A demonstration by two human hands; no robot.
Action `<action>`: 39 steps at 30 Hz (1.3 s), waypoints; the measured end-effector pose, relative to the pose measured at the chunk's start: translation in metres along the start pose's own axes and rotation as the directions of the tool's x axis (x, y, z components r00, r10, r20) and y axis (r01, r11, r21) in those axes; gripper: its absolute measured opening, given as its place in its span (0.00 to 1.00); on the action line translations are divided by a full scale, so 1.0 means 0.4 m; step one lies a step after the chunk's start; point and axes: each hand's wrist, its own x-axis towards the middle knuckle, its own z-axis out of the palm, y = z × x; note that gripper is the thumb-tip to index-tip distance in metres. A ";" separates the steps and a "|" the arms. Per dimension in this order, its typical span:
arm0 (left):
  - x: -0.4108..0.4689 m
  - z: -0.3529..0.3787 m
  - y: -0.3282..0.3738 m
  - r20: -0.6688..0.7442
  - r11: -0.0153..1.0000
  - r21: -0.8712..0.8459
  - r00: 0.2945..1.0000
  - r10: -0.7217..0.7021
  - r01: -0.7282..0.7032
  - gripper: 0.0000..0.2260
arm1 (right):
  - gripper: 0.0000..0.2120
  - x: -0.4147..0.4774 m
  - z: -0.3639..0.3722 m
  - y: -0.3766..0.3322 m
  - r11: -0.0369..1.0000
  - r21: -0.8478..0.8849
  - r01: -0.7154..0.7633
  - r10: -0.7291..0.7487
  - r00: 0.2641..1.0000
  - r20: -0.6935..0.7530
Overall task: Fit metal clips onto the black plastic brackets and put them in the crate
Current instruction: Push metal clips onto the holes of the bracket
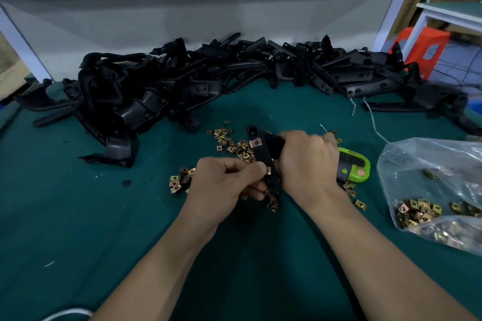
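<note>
Straight ahead, my two hands meet over the middle of a green desk (78, 216). Open green surface lies nearest me and to my left. Along the far edge, against a pale panel (156, 21), runs one long pile of black brackets (182, 81), too tangled to count. My right hand (307, 161) wraps round one bracket (263, 154), a flat black strip with a round eye at its far end, held just above the desk. One brassy clip (256, 143) already sits on it. My left hand (224, 185) pinches a second clip (268, 170) against its lower part. Dozens of loose clips (227, 138) lie scattered beneath. On the right sit one green timer (354, 167) and one clear bag (430, 164) of clips.
</note>
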 end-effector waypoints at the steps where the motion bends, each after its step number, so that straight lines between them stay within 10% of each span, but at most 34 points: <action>1: 0.000 0.002 -0.001 -0.003 1.000 0.001 1.000 0.004 -0.004 0.10 | 0.06 0.000 0.000 0.000 1.000 -0.005 -0.003 0.003 1.000 -0.004; 39: -0.006 0.022 -0.012 -0.098 0.996 -0.069 0.994 0.045 -0.052 0.15 | 0.11 -0.014 0.006 -0.030 0.976 -0.179 0.123 -0.103 0.987 0.120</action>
